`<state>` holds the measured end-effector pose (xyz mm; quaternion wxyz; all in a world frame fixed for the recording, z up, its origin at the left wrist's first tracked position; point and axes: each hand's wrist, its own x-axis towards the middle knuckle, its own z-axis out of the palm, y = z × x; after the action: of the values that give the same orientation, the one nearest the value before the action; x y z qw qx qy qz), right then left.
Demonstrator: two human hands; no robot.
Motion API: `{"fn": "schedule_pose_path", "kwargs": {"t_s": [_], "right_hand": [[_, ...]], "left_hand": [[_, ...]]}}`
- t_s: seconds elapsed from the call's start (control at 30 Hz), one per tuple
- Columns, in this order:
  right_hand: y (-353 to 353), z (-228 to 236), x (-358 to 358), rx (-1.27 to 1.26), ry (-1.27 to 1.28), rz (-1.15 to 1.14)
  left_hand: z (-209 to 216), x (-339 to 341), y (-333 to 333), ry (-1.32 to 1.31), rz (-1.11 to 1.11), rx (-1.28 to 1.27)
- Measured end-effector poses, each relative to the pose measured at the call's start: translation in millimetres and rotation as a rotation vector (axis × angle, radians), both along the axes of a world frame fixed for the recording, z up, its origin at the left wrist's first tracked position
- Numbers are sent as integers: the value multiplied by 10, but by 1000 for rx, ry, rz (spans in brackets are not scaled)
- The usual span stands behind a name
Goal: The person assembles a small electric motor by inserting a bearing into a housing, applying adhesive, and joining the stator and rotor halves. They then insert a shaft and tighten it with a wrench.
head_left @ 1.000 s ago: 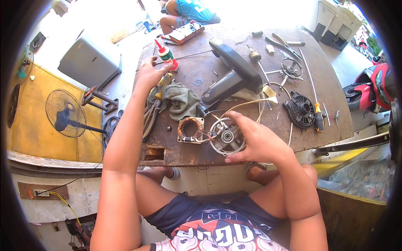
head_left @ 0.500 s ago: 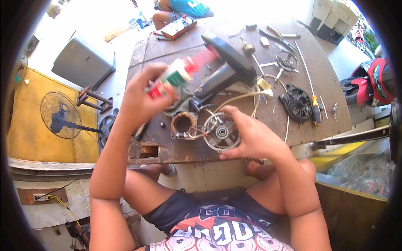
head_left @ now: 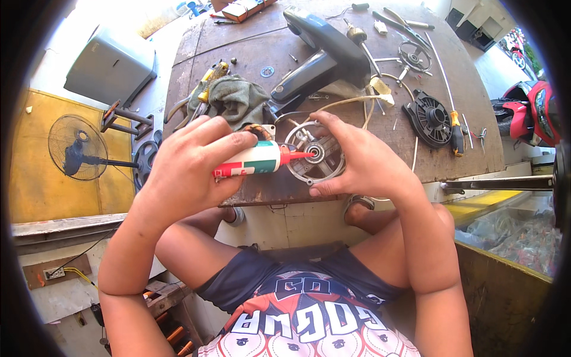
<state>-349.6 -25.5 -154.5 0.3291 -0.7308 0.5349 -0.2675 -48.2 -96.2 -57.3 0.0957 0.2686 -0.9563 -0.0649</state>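
Gripping a white, red and green tube (head_left: 253,160), the left hand (head_left: 190,163) aims its red nozzle at the centre of a round metal fan motor housing (head_left: 315,156), which the right hand (head_left: 363,160) clasps at the near edge of the rusty workbench (head_left: 464,119), beside a grey rag (head_left: 238,98).

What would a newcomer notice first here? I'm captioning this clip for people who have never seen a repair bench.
At centre, the left hand points a red-nozzled tube at the hub of a round metal motor housing, which the right hand steadies at the near edge of the wooden workbench. Behind them lie a dark fan base and a grey rag; a black round grille part sits right.
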Motion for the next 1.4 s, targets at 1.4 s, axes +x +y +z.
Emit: {"fn": "schedule_pose_path", "kwargs": {"t_s": [1.4], "right_hand": [[-15,-2,1,-2,-16,-18]], "left_hand": [[178,-258,-4,-85,-65,-98]]}}
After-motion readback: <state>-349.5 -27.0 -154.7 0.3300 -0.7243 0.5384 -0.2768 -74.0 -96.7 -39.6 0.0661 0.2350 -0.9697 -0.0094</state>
